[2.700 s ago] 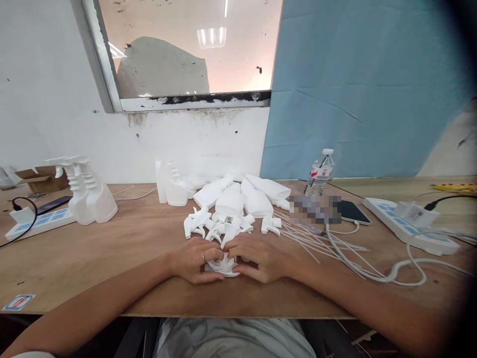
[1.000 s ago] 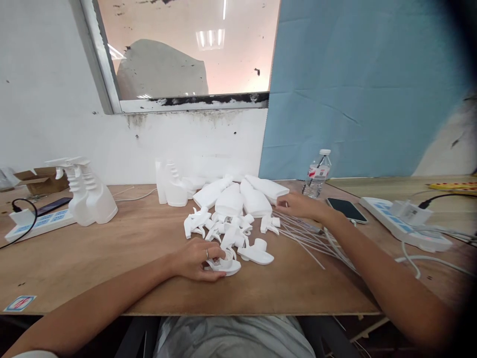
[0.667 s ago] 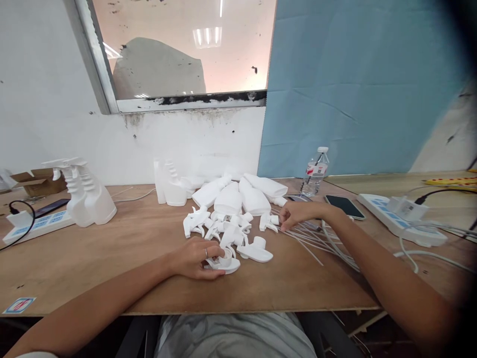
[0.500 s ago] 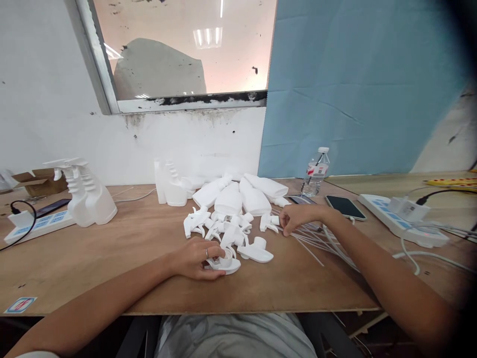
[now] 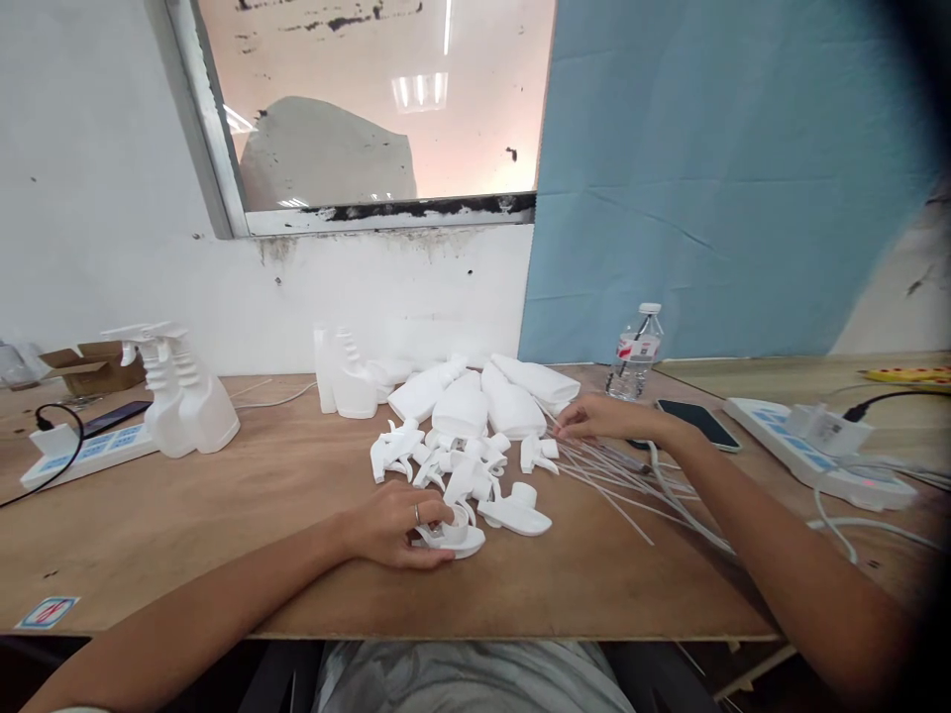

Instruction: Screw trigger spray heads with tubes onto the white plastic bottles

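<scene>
My left hand [image 5: 393, 523] rests on the wooden table [image 5: 223, 505], fingers closed around a white spray trigger head [image 5: 455, 535]. A second trigger head [image 5: 516, 512] lies just to its right. My right hand [image 5: 594, 417] reaches out over a fan of thin white dip tubes [image 5: 616, 480], fingertips pinched on the far ends of the tubes. Between the hands sits a heap of loose trigger heads [image 5: 438, 458], and behind it lie several empty white bottles [image 5: 475, 401].
Two assembled spray bottles [image 5: 185, 401] stand at the left beside a power strip [image 5: 81, 451]. More bottles [image 5: 346, 376] stand by the wall. A water bottle [image 5: 635, 355], a phone [image 5: 698, 424], another power strip [image 5: 817, 451] and white cables [image 5: 743, 540] lie on the right.
My right hand let go of the trigger head in front of me and went out to the dip tubes, shifting over them. The left hand stayed on its trigger head.
</scene>
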`<action>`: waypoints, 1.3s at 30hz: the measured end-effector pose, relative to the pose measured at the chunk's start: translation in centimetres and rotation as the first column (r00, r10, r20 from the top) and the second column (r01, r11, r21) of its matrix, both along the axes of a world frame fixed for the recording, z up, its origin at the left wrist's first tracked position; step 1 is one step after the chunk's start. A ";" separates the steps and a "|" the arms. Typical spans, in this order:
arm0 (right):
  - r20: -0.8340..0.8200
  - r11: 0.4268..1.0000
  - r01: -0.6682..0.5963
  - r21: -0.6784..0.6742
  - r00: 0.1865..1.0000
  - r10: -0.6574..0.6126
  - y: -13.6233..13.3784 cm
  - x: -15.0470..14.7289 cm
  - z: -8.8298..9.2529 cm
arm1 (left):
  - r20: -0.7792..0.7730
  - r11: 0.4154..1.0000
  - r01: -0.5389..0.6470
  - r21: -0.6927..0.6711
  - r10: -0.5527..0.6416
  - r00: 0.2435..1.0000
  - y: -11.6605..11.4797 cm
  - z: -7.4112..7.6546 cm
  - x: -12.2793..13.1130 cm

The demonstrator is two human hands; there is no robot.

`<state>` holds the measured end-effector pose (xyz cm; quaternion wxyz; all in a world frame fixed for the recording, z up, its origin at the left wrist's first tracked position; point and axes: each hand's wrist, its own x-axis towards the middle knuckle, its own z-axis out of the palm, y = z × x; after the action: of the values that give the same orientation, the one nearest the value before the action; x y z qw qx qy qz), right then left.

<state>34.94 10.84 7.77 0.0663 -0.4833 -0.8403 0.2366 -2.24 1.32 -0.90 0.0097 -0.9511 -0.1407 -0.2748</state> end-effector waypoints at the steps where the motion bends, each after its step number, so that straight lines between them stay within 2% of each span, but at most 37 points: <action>1: -0.035 0.996 0.051 0.079 0.998 -0.048 -0.1 -0.1 0.2 | -0.007 1.000 -0.005 -0.015 0.005 1.000 0.0 0.0 0.0; 3: -0.158 0.959 0.156 0.237 0.980 -0.120 -0.4 -0.4 0.6 | -0.027 0.998 -0.036 -0.057 0.035 0.999 -0.1 -0.1 0.0; 6: -0.321 0.874 0.267 0.405 0.937 -0.138 -1.0 -0.8 1.2 | -0.022 0.987 -0.092 -0.130 0.090 0.996 -0.2 -0.3 -0.1; 9: -0.470 0.748 0.366 0.553 0.879 -0.083 -1.6 -1.2 1.5 | -0.007 0.973 -0.104 -0.206 0.104 0.995 -0.4 -0.1 -0.1; 11: -0.608 0.693 0.430 0.578 0.794 0.014 -2.1 -1.6 1.7 | -0.043 0.957 -0.117 -0.264 0.110 0.993 -0.5 0.1 0.0; 13: -0.725 0.720 0.452 0.526 0.681 0.102 -2.7 -2.2 2.0 | -0.084 0.940 -0.137 -0.312 0.116 0.990 -0.6 0.5 0.1; 15: -0.843 0.803 0.432 0.412 0.515 0.156 -3.3 -2.8 2.3 | -0.092 0.934 -0.132 -0.331 0.107 0.990 -0.6 0.7 0.1; 18: -0.951 0.878 0.404 0.257 0.267 0.156 -3.7 -3.7 2.4 | -0.095 0.933 -0.126 -0.338 0.099 0.991 -0.7 0.9 0.3; 20: -0.972 0.886 0.424 0.187 0.214 0.102 -3.7 -4.6 2.0 | -0.117 0.927 -0.149 -0.344 0.115 0.986 -0.7 0.9 0.4; 23: -0.968 0.942 0.330 0.065 0.252 -0.021 -4.1 -6.5 0.6 | -0.149 0.922 -0.183 -0.341 0.139 0.979 -0.7 1.0 0.4; 27: -0.910 0.998 0.065 -0.002 0.413 -0.028 -5.5 -9.7 -2.0 | -0.156 0.925 -0.187 -0.331 0.142 0.977 -0.7 0.9 0.4; 30: -0.866 0.994 -0.098 -0.055 0.501 0.001 -7.1 -11.7 -3.7 | -0.143 0.927 -0.169 -0.335 0.128 0.981 -0.7 0.8 0.4; 34: -0.839 0.958 -0.280 -0.056 0.534 0.107 -8.7 -13.2 -4.8 | -0.113 0.932 -0.135 -0.336 0.103 0.988 -0.5 0.5 0.3; 36: -0.822 0.945 -0.327 -0.019 0.543 0.171 -9.0 -13.4 -5.0 | -0.103 0.936 -0.122 -0.330 0.093 0.990 -0.4 0.4 0.3; 39: -0.823 0.944 -0.330 0.030 0.527 0.210 -9.1 -13.5 -5.0 | -0.108 0.940 -0.122 -0.317 0.092 0.990 -0.3 0.3 0.3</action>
<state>21.41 1.71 2.74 0.3772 -0.1862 -0.7612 0.4936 -1.96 1.01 -0.62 -0.1249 -0.9423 -0.2347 -0.2035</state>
